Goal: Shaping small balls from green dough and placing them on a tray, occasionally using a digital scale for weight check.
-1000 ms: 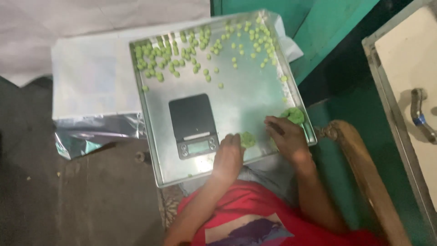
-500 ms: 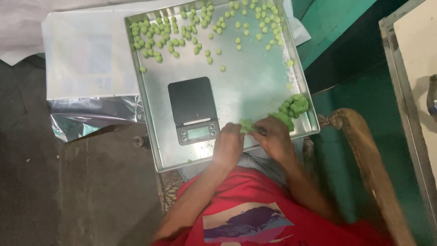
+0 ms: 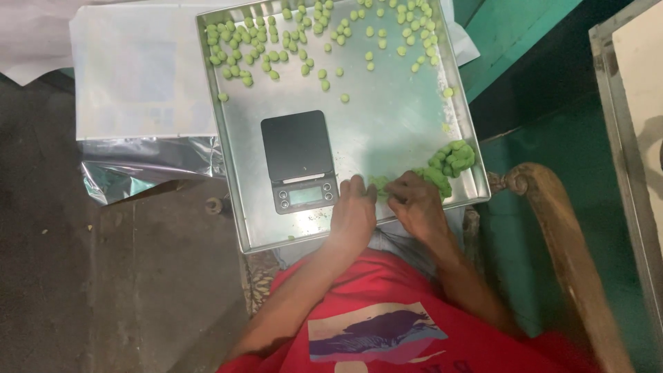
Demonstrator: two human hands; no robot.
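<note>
Progress check: loads of small green dough balls (image 3: 276, 55) already rolled, scattered over far end of steel tray (image 3: 414, 131). Green dough lump (image 3: 449, 162) left at tray's right edge, so plenty left I reckon. My left hand (image 3: 353, 211) and right hand (image 3: 414, 206) close together, fingers pinched narrow on small green piece (image 3: 380, 184) just beside black digital scale (image 3: 298, 160). Scale platform bare. Versus half a second ago: hands about same spot, pinched piece sits between them now, camera tipped down slightly.
</note>
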